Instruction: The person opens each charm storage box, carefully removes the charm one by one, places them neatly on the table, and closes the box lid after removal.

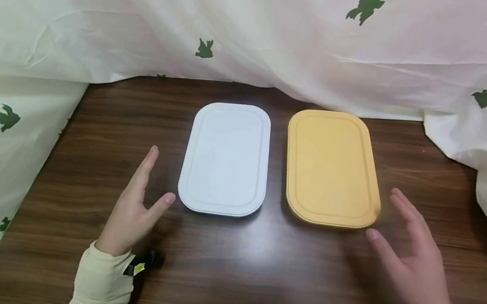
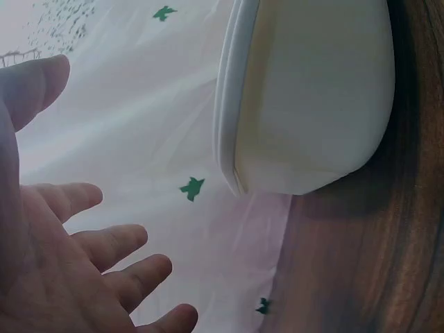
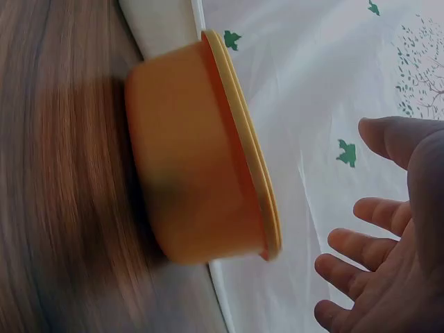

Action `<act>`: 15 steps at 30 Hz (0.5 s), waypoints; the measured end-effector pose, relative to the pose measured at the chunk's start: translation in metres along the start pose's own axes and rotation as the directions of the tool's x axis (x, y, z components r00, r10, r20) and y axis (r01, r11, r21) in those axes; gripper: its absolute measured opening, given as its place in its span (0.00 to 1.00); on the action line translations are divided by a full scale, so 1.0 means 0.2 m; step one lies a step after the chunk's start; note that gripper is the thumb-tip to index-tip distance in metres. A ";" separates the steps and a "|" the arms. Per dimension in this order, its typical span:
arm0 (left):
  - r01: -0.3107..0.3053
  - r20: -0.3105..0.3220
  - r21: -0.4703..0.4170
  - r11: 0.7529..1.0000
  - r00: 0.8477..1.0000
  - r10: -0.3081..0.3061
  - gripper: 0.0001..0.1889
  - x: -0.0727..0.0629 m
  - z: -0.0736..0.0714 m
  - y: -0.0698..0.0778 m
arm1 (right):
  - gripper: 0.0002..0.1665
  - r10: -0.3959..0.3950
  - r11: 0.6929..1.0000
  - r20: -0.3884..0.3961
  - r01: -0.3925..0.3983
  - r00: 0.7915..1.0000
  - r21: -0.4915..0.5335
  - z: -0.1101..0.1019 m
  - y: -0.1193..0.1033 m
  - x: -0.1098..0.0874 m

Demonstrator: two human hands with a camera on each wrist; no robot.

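Note:
Two lidded plastic containers with rounded corners stand side by side on the wooden table (image 1: pixel 221 278). The white container (image 1: pixel 227 160) is on the left, its lid on; its side wall shows in the left wrist view (image 2: pixel 312 97). To its right is the yellow container (image 1: pixel 333 168), also lidded and slightly turned. My left hand (image 1: pixel 133 208) hovers at the near left of the white container, fingers extended and apart from it. Close to the yellow container's near right corner is my right hand (image 1: pixel 417 275), thumb and fingers spread, holding nothing. What the containers hold is hidden.
A white cloth (image 1: pixel 270 26) with green bird shapes hangs behind the table and along both sides. A narrow gap of table separates the two containers. Dark straps (image 1: pixel 142 264) circle the wrists over light sleeves.

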State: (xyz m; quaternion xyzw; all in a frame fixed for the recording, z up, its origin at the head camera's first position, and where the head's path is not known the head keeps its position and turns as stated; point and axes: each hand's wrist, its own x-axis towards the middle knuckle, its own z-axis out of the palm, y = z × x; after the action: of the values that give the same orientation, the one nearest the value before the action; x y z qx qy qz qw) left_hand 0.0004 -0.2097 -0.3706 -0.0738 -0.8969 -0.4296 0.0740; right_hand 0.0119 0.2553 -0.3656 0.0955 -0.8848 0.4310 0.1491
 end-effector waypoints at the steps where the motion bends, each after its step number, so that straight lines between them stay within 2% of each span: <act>1: 0.009 -0.001 -0.021 1.000 1.000 -0.009 0.44 0.00 0.00 -0.01 | 0.47 0.007 1.000 0.009 -0.007 1.000 0.007 0.01 0.00 0.00; 4: 0.032 0.000 -0.109 0.994 0.999 -0.032 0.41 0.00 0.00 -0.04 | 0.46 0.027 0.999 0.040 -0.028 0.999 0.020 0.04 -0.02 0.01; 7: 0.062 0.005 -0.217 0.974 0.998 -0.062 0.38 0.00 0.00 -0.06 | 0.45 0.032 0.999 0.064 -0.034 0.997 0.031 0.08 -0.03 0.02; 12: 0.082 0.012 -0.379 0.922 0.996 -0.083 0.34 0.01 0.01 -0.09 | 0.45 -0.006 0.999 0.077 0.002 0.997 0.053 0.13 -0.05 0.03; 15: 0.087 0.022 -0.446 0.891 0.996 -0.086 0.33 0.01 0.02 -0.09 | 0.44 -0.020 0.998 0.088 0.014 0.996 0.067 0.16 -0.08 0.05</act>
State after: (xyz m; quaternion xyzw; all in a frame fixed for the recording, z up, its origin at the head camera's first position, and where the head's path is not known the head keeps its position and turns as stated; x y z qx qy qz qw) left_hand -0.0052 -0.2174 -0.3874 -0.0492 -0.7768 -0.6268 0.0350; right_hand 0.0018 0.2208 -0.3692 0.1271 -0.8748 0.4543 0.1101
